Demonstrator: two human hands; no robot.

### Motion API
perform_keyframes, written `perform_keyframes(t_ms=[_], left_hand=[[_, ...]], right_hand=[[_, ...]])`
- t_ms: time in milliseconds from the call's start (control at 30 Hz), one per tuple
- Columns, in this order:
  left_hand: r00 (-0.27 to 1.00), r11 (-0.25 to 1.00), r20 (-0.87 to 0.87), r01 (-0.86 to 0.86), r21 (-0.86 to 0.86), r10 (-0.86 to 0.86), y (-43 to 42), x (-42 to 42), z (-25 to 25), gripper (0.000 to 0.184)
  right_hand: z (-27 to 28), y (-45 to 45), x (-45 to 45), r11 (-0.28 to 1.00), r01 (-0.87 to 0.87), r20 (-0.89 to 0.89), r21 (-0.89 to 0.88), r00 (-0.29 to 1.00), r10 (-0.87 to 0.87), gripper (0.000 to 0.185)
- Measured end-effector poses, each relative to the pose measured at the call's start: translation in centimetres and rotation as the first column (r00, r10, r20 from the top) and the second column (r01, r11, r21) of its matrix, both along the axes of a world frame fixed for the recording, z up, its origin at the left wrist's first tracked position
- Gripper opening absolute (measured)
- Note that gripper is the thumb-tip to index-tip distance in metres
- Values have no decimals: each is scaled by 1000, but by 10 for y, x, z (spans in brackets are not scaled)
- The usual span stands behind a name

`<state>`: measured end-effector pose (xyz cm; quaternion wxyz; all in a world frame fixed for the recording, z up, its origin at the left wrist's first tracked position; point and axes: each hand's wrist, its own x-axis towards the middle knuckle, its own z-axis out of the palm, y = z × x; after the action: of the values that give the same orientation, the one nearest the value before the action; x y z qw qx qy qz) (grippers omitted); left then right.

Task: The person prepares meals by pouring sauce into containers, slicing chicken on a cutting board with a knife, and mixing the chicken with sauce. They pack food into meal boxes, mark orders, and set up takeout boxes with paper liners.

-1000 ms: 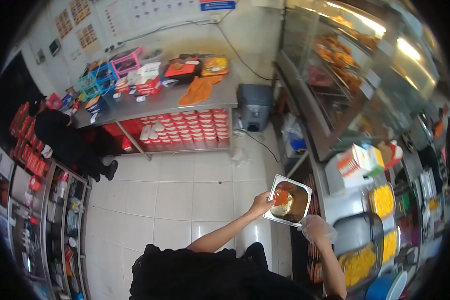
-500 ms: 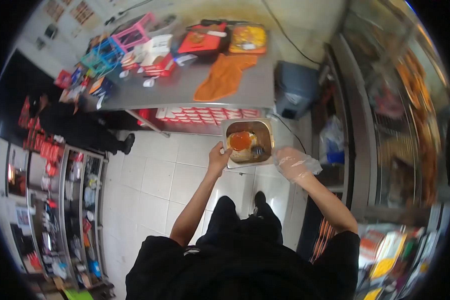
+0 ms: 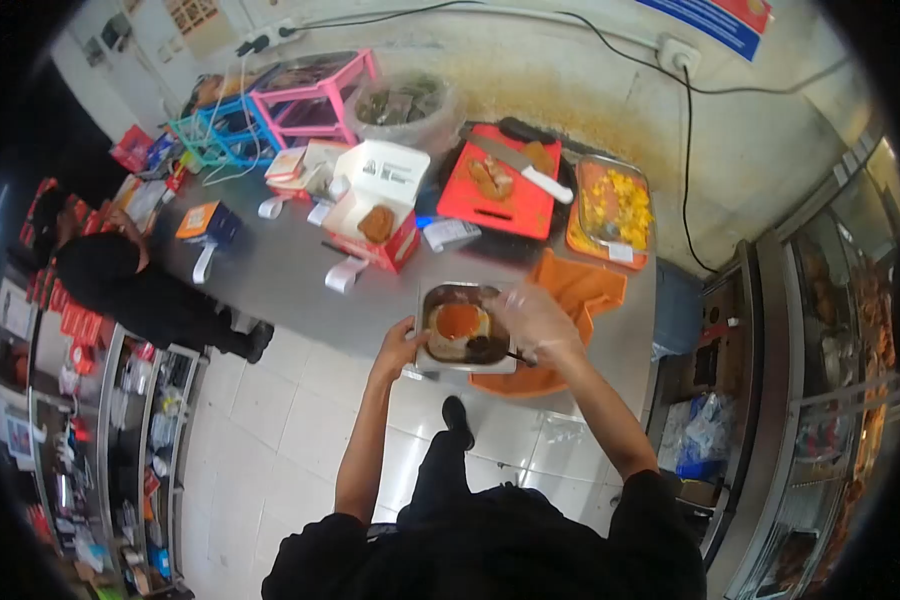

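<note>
My left hand [image 3: 400, 348] grips the left rim of a small, deep metal food pan [image 3: 500, 367], thumb over the edge. Inside the pan lie an orange-red sauce [image 3: 458, 320] and a dark, rounded thing [image 3: 487, 348] that I cannot make out. My right hand [image 3: 538, 318], in a clear plastic glove, is at the pan's right side; its fingers are blurred, so their grip is unclear. Below that hand a short dark handle [image 3: 520, 357] sticks out over the rim. An orange cloth [image 3: 580, 285] lies on the steel table [image 3: 280, 265], partly behind my right hand.
On the table are a red cutting board [image 3: 515, 215] with a knife [image 3: 530, 172] and fried pieces, a tray of yellow food [image 3: 615, 205], and an open box [image 3: 395, 235] holding a fried piece. A person [image 3: 105, 270] stands at left. A glass display cabinet [image 3: 820, 430] stands right.
I have stepped closer to the table, and the pan has come from above the floor to the table's front edge. My right hand has moved in over the pan's right side.
</note>
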<state>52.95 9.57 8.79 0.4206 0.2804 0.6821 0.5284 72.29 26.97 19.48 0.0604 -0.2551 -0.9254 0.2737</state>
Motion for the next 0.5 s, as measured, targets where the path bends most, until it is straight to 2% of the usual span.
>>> perform_keyframes(t_ms=[67,100,167,233,267,367,433,467,500], left_hand=[[997,994,28,78,-73,-76,21,-33,5,19],[992,987,45,118,-110,-114,28,-46,5,19],[984,984,85,162,-74,-156,42,-69,-5,20],[975,977,141,189,-100,-174,51,-84,-17,22],[967,974,178,201,-103,-181,55,-89,-17,22],[941,964,272,240,-116,-202,61,-98,-5,23],[925,959,306,265,-102,-224,65,-103,7,22],[924,933,267,322,-163,-272,69,-107,19,23],[916,930,287,334,-155,-282,68,-110,14,23]], right_hand=[[14,45,-52,991,90,-164,99,984,-73,53],[14,67,-77,981,174,-246,90,958,-148,64],[8,103,-118,951,267,-326,152,923,-207,82],[-6,136,-151,913,277,-324,300,929,-176,95],[-17,163,-170,876,215,-283,432,954,-94,101],[-40,204,-209,877,118,-99,465,992,-80,98],[-49,224,-230,853,39,5,520,999,-49,88],[-53,232,-240,838,-6,55,545,998,-29,84],[-59,237,-245,854,-28,38,519,999,9,77]])
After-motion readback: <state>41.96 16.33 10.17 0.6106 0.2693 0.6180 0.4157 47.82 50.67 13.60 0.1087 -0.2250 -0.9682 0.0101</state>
